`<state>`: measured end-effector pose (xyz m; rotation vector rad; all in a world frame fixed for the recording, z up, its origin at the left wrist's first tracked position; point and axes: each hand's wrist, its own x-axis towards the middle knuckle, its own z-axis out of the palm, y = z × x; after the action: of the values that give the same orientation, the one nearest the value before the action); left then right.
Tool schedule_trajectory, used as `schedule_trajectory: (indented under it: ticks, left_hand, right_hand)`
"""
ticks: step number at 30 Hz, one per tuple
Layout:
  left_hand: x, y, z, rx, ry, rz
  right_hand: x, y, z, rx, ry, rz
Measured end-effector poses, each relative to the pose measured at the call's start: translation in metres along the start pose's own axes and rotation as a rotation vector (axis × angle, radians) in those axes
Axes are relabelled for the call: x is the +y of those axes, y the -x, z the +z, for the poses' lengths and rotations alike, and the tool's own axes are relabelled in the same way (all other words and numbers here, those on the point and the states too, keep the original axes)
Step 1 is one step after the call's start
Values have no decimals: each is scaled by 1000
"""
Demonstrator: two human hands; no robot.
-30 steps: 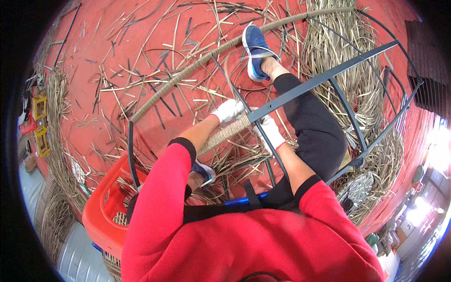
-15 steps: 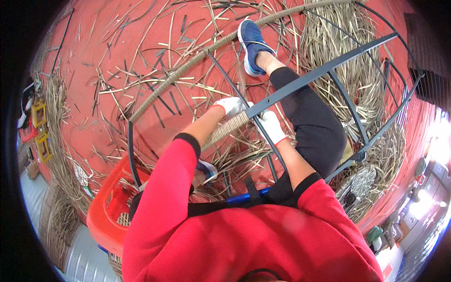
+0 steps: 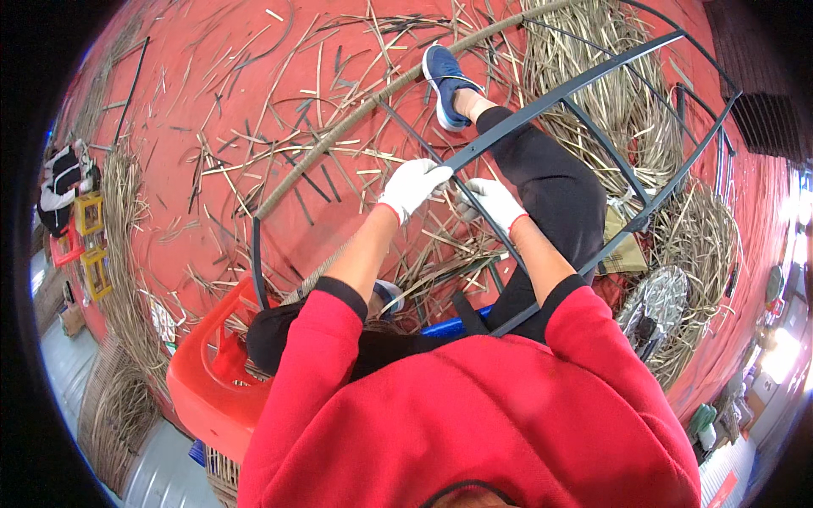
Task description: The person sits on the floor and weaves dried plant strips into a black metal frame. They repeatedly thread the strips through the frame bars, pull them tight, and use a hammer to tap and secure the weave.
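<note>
A dark metal furniture frame [image 3: 593,76] lies slanted across my lap, and one curved bar [image 3: 334,135] is wound with tan wicker strip. My left hand [image 3: 412,188], in a white glove with a red cuff, is closed over the middle bar where its wicker winding meets bare metal. Its fingertips press at the bar, covering the end of the winding. Just right of it, my right hand [image 3: 495,203], gloved alike, has curled fingers beside a thin crossbar [image 3: 491,222]. Whatever those fingers hold is hidden.
Loose wicker strips [image 3: 254,161] litter the red floor covering [image 3: 229,279]. A thick bundle of strips [image 3: 584,93] lies beyond my leg [image 3: 559,186]. An orange plastic chair [image 3: 203,381] stands close at my left, and yellow frames [image 3: 89,212] lie farther left.
My left hand has come from behind the middle bar to its upper side and now covers the winding's end. My right hand's fingers have drawn in and curled. The frame has shifted slightly in view.
</note>
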<state>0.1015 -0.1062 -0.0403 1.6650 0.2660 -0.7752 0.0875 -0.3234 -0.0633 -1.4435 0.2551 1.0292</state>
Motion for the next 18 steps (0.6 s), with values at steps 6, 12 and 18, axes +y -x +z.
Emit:
schedule_trajectory:
  ticks: [6, 12, 18]
  left_hand:
    - [-7, -9, -13, -224, 319, -21]
    - [-4, -8, -15, -255, 373, -48]
    - [-6, -9, -17, -260, 348, -29]
  right_hand:
    - [-42, 48, 14, 467, 509, -479]
    - [-21, 93, 80, 463, 359, -614]
    - [18, 58, 98, 742, 29, -138]
